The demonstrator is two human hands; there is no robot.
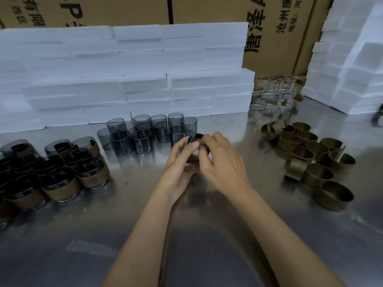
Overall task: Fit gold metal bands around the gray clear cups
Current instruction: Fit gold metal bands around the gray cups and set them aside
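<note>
Above the middle of the steel table, my left hand [180, 162] and my right hand [221, 160] both grip one gray clear cup [196, 138] with a gold band around it. Only the cup's dark rim and a bit of the band show between my fingers. Bare gray cups [145, 133] stand in a cluster just behind my hands. Loose gold metal bands [315, 154] lie in a pile at the right. Cups fitted with gold bands [58, 175] stand grouped at the left.
White foam blocks [124, 75] are stacked along the back, and more [352, 59] rise at the right. Uncoloured clear glass cups [273, 92] stand at the back right. Cardboard boxes [269, 27] stand behind. The steel table [145, 224] is bare near me.
</note>
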